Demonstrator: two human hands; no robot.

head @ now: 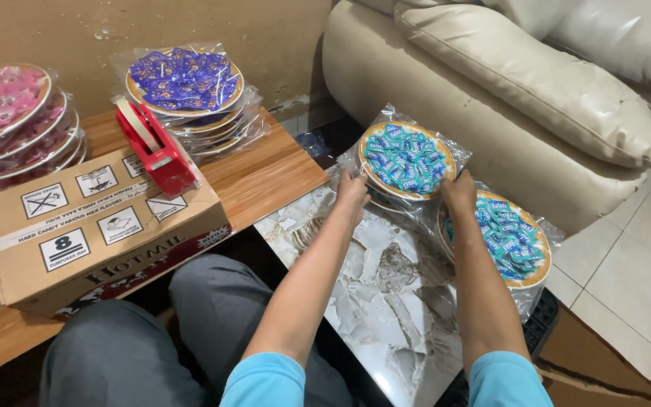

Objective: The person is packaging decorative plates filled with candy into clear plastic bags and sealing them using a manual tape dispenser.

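A round tray of teal-wrapped candies (pixel 405 159), sealed in clear plastic, lies on a small marble-patterned table (pixel 386 301) near the sofa. My left hand (pixel 352 190) grips its left edge and my right hand (pixel 459 191) grips its right edge. A second wrapped tray of teal candies (pixel 511 238) sits just to the right, partly under my right forearm. More plastic-wrapped trays seem to lie beneath the held one.
A wooden table (pixel 265 169) on the left holds a stack of trays with blue candies (pixel 184 81), a stack with pink candies (pixel 5 113), a cardboard box (pixel 99 226) and a red tape dispenser (pixel 158 151). A cream sofa (pixel 536 98) stands behind. White floor tiles (pixel 627 286) are at right.
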